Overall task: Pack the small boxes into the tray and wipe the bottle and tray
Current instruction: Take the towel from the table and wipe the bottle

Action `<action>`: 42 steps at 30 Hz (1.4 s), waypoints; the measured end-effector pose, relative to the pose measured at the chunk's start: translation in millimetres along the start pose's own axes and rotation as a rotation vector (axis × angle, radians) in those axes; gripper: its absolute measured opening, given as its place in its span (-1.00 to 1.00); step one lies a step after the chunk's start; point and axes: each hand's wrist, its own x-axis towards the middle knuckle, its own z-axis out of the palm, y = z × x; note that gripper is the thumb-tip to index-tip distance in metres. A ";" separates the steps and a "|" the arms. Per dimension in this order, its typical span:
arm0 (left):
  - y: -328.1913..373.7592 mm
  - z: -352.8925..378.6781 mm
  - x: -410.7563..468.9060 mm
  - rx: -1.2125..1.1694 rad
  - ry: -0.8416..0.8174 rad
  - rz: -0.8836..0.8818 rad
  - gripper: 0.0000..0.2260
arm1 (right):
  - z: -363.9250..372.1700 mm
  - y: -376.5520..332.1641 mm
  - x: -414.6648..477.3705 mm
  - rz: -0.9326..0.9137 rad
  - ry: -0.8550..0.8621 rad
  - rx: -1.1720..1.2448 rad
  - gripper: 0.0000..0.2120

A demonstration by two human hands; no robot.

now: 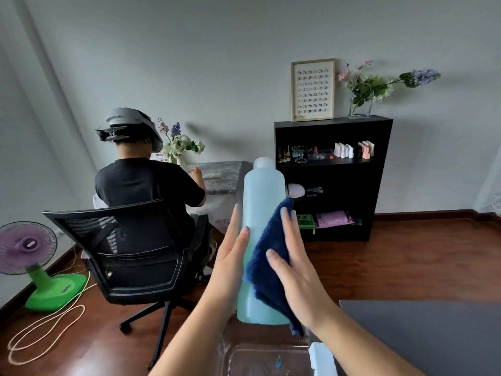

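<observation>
Two hands [230,256] [295,270], one bottle [261,191], one cloth [267,267]

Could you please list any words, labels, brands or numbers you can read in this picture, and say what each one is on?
Nothing here can be read clearly.
White lettering on the green fan base: too blurred to read.
Rows of tiny marks in the framed sheet on the black shelf: too small to read.
Labels on the small bottles: too small to read.
No label shows on the blue bottle.
Small blue mark in the clear tray: blurred.
</observation>
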 end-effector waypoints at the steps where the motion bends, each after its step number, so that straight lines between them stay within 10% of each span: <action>1: -1.5 -1.2 1.6 0.031 -0.023 0.001 -0.56 | 1.2 -2.2 -0.6 -0.047 0.004 -0.127 -0.40; 6: -6.9 4.9 -2.4 -0.364 -0.076 -0.218 -0.54 | -7.5 -10.5 18.8 -0.172 -0.071 -0.455 -0.48; 18: -10.7 7.1 -10.6 -0.187 -0.042 0.030 -0.32 | -9.8 0.4 27.4 0.103 -0.089 0.323 -0.48; 25: -21.6 -15.9 -4.0 -0.130 0.019 -0.222 -0.46 | 8.7 20.0 -17.6 0.034 -0.089 -0.068 -0.44; 36: -42.4 -18.8 -10.8 0.086 0.131 -0.294 -0.48 | -2.3 59.5 5.8 0.316 -0.114 0.315 -0.38; 42: -65.3 -33.4 -15.7 0.149 0.274 -0.341 -0.47 | 15.7 104.8 -38.5 0.457 -0.056 0.188 -0.68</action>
